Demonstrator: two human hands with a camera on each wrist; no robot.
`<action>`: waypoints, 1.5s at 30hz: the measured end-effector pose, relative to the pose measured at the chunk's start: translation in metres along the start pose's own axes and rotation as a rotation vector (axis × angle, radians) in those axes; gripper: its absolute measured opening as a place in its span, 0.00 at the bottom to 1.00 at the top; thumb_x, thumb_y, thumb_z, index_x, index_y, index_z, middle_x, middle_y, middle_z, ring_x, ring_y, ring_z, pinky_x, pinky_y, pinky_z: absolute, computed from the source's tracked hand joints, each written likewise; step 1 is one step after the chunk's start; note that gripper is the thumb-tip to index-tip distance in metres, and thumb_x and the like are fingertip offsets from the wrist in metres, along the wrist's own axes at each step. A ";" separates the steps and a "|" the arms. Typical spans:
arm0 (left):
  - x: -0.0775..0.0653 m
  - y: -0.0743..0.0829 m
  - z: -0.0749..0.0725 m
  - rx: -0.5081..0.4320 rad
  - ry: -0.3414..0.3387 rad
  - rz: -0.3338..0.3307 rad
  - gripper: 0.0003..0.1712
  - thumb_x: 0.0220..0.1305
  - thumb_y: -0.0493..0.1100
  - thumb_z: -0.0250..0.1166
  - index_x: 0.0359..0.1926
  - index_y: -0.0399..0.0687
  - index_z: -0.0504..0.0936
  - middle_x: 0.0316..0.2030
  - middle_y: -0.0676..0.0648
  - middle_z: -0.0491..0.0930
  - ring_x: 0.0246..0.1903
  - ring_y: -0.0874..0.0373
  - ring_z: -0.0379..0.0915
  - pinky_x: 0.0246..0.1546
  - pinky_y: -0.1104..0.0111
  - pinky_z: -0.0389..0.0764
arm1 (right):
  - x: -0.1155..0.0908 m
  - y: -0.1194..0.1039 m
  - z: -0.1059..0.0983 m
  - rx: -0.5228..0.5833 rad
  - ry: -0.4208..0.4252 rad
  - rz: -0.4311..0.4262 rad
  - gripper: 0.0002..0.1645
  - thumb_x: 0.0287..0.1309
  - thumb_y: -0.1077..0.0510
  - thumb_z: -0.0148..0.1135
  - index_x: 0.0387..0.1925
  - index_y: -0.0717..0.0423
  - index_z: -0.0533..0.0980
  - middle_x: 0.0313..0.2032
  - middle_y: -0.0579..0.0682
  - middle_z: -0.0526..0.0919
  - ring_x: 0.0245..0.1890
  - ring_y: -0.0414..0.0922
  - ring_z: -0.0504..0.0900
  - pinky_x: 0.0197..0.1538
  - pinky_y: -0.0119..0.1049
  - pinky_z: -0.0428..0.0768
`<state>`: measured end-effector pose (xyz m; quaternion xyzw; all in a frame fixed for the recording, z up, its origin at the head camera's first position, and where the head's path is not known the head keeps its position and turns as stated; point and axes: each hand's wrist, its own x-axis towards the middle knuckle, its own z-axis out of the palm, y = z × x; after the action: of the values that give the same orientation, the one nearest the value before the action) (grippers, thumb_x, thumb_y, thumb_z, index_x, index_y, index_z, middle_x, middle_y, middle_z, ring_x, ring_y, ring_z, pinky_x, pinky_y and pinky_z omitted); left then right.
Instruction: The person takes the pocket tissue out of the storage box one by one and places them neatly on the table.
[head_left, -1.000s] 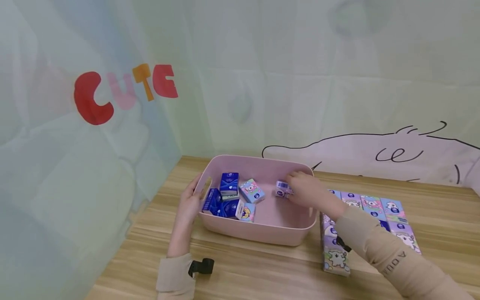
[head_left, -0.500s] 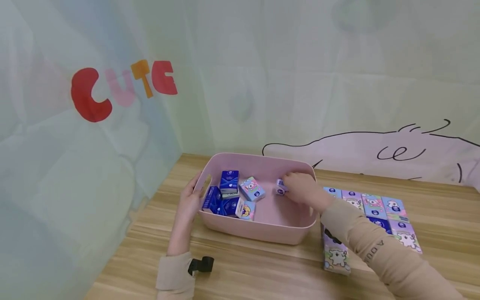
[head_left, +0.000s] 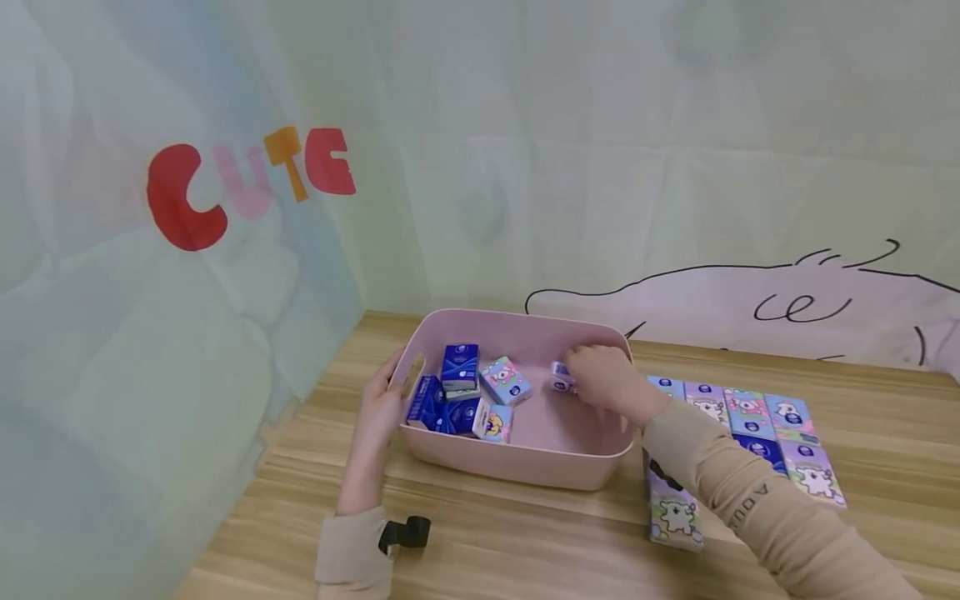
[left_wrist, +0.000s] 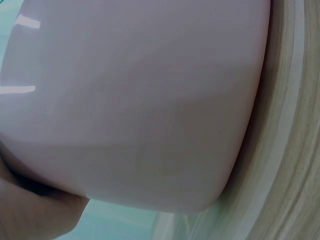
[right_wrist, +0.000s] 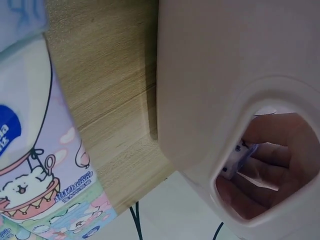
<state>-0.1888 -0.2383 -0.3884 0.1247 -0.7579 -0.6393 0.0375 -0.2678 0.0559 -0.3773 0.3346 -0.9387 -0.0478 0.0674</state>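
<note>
A pink plastic basket (head_left: 517, 467) stands on the table. My left hand (head_left: 378, 408) grips its left end at the handle opening; in the left wrist view part of that hand (left_wrist: 40, 212) lies against the outer wall. My right hand (head_left: 606, 382) reaches inside the basket's right end and holds a small purple-and-white tissue pack (head_left: 561, 377), mostly hidden by the fingers. Through the handle hole, the right wrist view shows curled fingers (right_wrist: 275, 130) around the pack (right_wrist: 236, 159). Several blue tissue packs (head_left: 459, 367) and cartoon-printed tissue packs (head_left: 506, 381) lie at the basket's left side.
Right of the basket, cartoon tissue packs (head_left: 813, 477) and a blue one (head_left: 759, 452) lie side by side on the wooden table (head_left: 517, 542), partly covered by my right sleeve (head_left: 750, 492). A printed cloth wall (head_left: 600, 208) rises behind and to the left.
My right hand and forearm have shifted slightly left inside the basket, uncovering more of the packs on the table. The left hand keeps its place on the basket.
</note>
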 end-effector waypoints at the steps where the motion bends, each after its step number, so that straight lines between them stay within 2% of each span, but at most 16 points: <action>1: 0.000 -0.001 0.000 0.001 0.003 0.000 0.28 0.74 0.35 0.39 0.73 0.45 0.56 0.74 0.41 0.53 0.74 0.44 0.47 0.73 0.51 0.55 | 0.001 0.000 0.000 0.013 0.010 0.004 0.03 0.48 0.64 0.62 0.29 0.58 0.76 0.26 0.50 0.80 0.26 0.47 0.79 0.30 0.44 0.82; 8: -0.001 -0.001 -0.002 0.025 0.010 -0.008 0.28 0.74 0.36 0.40 0.74 0.46 0.56 0.74 0.42 0.53 0.74 0.45 0.46 0.74 0.52 0.53 | 0.002 0.000 -0.003 0.086 0.069 0.036 0.05 0.46 0.64 0.61 0.29 0.59 0.74 0.25 0.50 0.78 0.24 0.48 0.78 0.30 0.45 0.81; 15: -0.003 -0.003 -0.002 0.003 0.011 -0.005 0.28 0.74 0.34 0.39 0.73 0.44 0.56 0.74 0.41 0.53 0.74 0.45 0.47 0.73 0.53 0.55 | -0.001 -0.004 -0.020 0.165 0.101 0.083 0.11 0.45 0.62 0.64 0.34 0.59 0.77 0.27 0.49 0.80 0.26 0.45 0.77 0.32 0.42 0.80; 21: -0.003 -0.003 -0.004 -0.024 -0.001 -0.031 0.29 0.74 0.35 0.38 0.74 0.46 0.54 0.75 0.43 0.50 0.74 0.45 0.45 0.73 0.50 0.55 | -0.007 -0.013 -0.043 0.353 0.099 0.143 0.16 0.45 0.59 0.66 0.39 0.57 0.77 0.28 0.48 0.82 0.26 0.42 0.77 0.29 0.34 0.76; 26: -0.004 -0.004 -0.005 -0.020 -0.001 -0.019 0.29 0.74 0.36 0.40 0.74 0.46 0.55 0.75 0.42 0.51 0.75 0.45 0.45 0.72 0.49 0.56 | -0.016 -0.019 -0.064 0.451 0.066 0.155 0.13 0.48 0.59 0.65 0.38 0.56 0.77 0.27 0.47 0.81 0.24 0.41 0.74 0.26 0.30 0.71; 30: -0.004 -0.005 -0.005 -0.011 -0.004 -0.006 0.29 0.73 0.35 0.40 0.74 0.44 0.54 0.75 0.42 0.52 0.74 0.45 0.45 0.72 0.49 0.56 | -0.030 -0.020 -0.076 0.531 0.064 0.140 0.10 0.52 0.58 0.64 0.37 0.55 0.78 0.25 0.46 0.80 0.24 0.40 0.73 0.26 0.29 0.72; 37: -0.001 -0.002 -0.003 -0.006 0.002 -0.009 0.29 0.74 0.36 0.40 0.74 0.47 0.55 0.75 0.43 0.52 0.74 0.46 0.45 0.73 0.50 0.55 | -0.069 -0.010 -0.082 0.764 0.066 0.185 0.15 0.56 0.58 0.64 0.46 0.59 0.79 0.28 0.47 0.82 0.27 0.39 0.76 0.29 0.29 0.78; 41: 0.001 -0.001 -0.001 -0.004 0.008 -0.002 0.28 0.74 0.36 0.40 0.73 0.45 0.57 0.74 0.42 0.53 0.74 0.45 0.47 0.72 0.51 0.56 | -0.096 0.001 -0.082 0.869 0.076 0.236 0.20 0.59 0.56 0.63 0.52 0.60 0.77 0.35 0.50 0.85 0.33 0.41 0.81 0.36 0.28 0.82; 45: 0.001 -0.001 0.000 -0.004 0.010 0.009 0.28 0.74 0.36 0.41 0.73 0.44 0.57 0.74 0.41 0.54 0.74 0.44 0.48 0.72 0.51 0.57 | -0.127 0.016 -0.079 0.909 0.082 0.345 0.28 0.61 0.49 0.62 0.58 0.61 0.74 0.42 0.53 0.85 0.40 0.42 0.83 0.40 0.25 0.81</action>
<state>-0.1894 -0.2385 -0.3897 0.1245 -0.7569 -0.6400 0.0445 -0.1682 0.1450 -0.3095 0.1711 -0.9029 0.3921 -0.0418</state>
